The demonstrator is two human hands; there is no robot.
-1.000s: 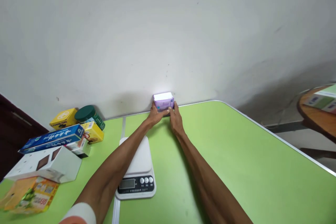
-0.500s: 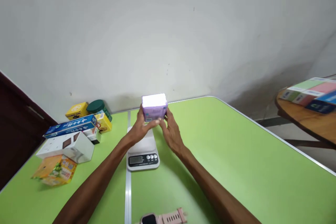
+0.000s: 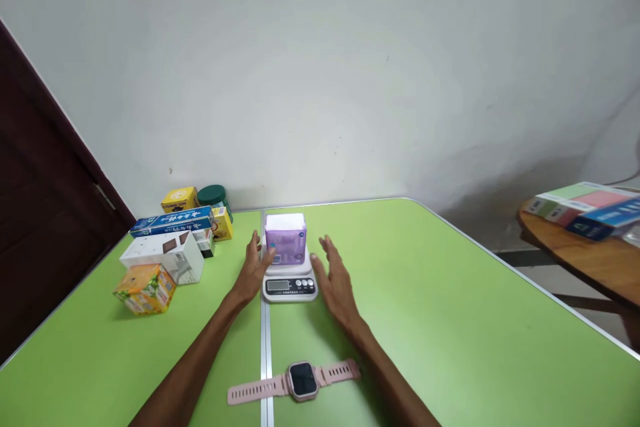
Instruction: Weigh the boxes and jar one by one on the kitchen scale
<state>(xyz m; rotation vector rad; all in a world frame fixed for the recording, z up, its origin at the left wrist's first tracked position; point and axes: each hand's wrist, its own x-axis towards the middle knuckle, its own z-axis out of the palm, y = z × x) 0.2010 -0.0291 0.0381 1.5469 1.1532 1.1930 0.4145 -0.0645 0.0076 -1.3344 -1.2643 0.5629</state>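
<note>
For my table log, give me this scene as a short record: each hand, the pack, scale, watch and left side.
Left hand: open, thumb by the purple pack, contact unclear
Right hand: open, apart from the pack
Pack: on the scale
Scale: white, between the hands
Watch: pink strap, on the green table
Left side: boxes, green-lidded jar

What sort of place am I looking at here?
Probably a plain indoor room set up for weighing: a digital scale on a green table, beside a bare wall and dark door.
</note>
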